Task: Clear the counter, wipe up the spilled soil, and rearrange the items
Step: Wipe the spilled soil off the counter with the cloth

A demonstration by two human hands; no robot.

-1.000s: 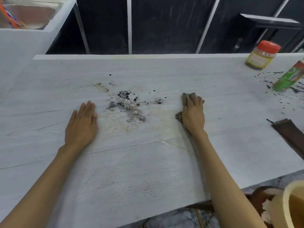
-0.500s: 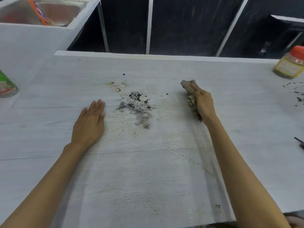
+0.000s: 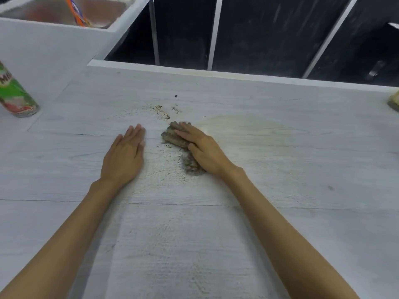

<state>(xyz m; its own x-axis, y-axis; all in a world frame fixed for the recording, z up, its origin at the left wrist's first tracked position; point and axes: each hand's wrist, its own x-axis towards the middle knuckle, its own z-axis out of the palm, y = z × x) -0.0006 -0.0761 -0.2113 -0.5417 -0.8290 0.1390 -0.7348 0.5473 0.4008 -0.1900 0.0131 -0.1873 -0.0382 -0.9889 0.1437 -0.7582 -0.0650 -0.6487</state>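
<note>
A grey-brown cloth [image 3: 173,136] lies bunched on the pale wood-grain counter [image 3: 280,190], and my right hand [image 3: 203,147] presses down on it with fingers spread over the top. The cloth sits right on the spilled soil; dark crumbs [image 3: 163,113] show just beyond it and fine specks [image 3: 172,167] trail toward me. A damp, yellowish smear [image 3: 241,126] spreads to the right of the cloth. My left hand [image 3: 125,156] rests flat on the counter just left of the cloth, holding nothing.
A green can [image 3: 15,96] stands at the counter's far left. A steel sink [image 3: 64,11] with an orange item in it sits at the back left. A yellowish jar [image 3: 394,102] peeks in at the right edge. Dark cabinet fronts rise behind the counter.
My right hand swept the cloth leftward from the right of the spill onto the soil pile, leaving a wet smear. The view shifted left; my left hand stayed flat.
</note>
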